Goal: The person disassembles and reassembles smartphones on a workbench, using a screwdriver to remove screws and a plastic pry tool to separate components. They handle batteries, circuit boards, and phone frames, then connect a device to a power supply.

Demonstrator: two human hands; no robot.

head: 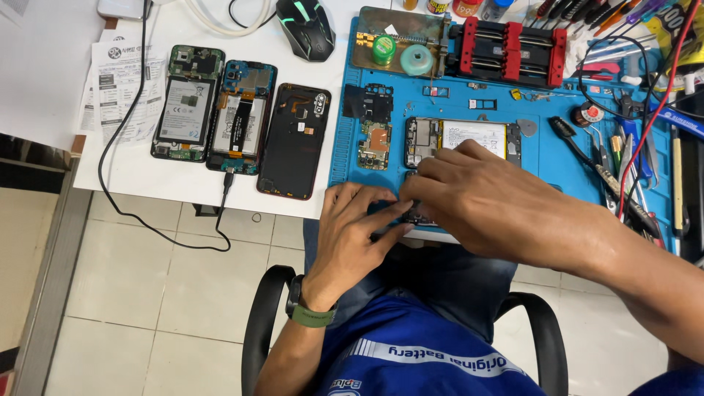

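On blue mat edge | left hand, right hand fingers pinch small dark part

White printed paper sheets left of opened phones

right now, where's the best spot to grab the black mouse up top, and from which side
Probably from above, palm over the hump of the black mouse, fingers on its two long sides. It lies flat on the white table, free of the phones, both flanks clear; its cable runs off the far end.
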